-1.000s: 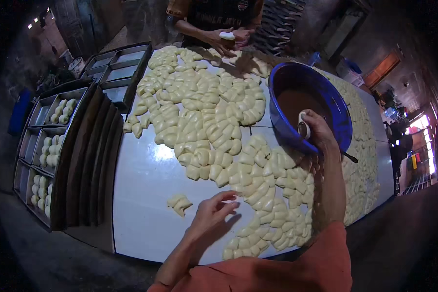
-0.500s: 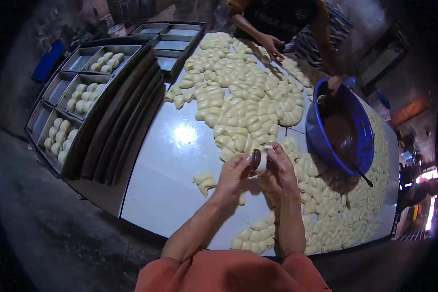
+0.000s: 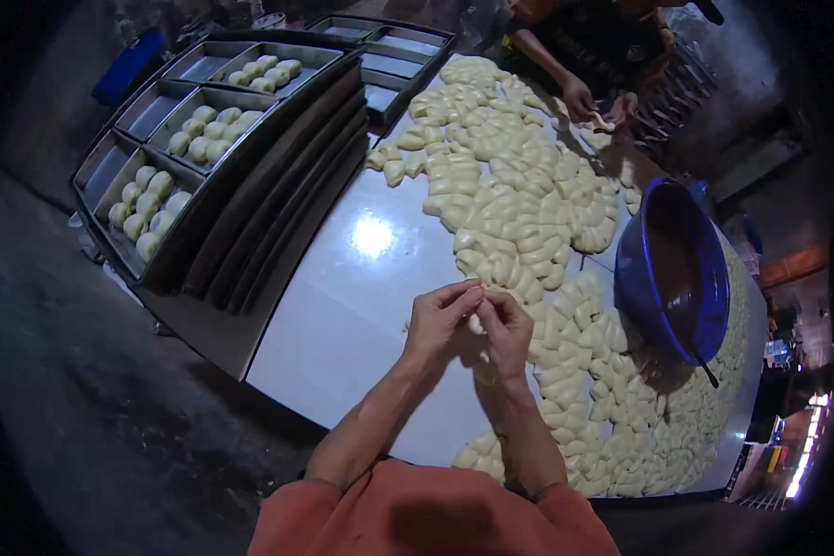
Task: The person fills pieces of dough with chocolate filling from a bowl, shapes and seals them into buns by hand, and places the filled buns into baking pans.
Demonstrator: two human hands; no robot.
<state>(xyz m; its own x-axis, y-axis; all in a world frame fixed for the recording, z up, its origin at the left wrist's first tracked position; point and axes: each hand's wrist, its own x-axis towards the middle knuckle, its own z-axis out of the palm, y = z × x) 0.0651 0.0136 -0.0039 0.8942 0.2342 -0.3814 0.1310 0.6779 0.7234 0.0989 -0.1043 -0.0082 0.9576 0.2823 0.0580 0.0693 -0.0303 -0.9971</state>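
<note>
My left hand (image 3: 440, 324) and my right hand (image 3: 505, 335) meet over the white tabletop (image 3: 334, 315), fingertips pinched together. Between them a bit of a pale dough piece (image 3: 475, 324) shows; the fingers cover the rest, and no brown filling is visible in it. Just beyond and to the right of my hands spreads a broad layer of pale dough pieces (image 3: 500, 185), packed side by side. Right of these stands a deep blue basin (image 3: 632, 278) with brown filling (image 3: 681, 283) inside and a dark utensil handle (image 3: 704, 366) over its rim.
At left, a dark divided tray (image 3: 144, 139) holding round dough balls (image 3: 215, 134) rests on a stack of dark trays (image 3: 287, 176). More divided trays (image 3: 403, 51) stand behind. Across the table, a co-worker's hands (image 3: 598, 107) handle a dough piece.
My fingers have closed together over the dough, and the brown filling seen at my left fingers is out of sight. The view has turned left. The co-worker's hand has left the basin.
</note>
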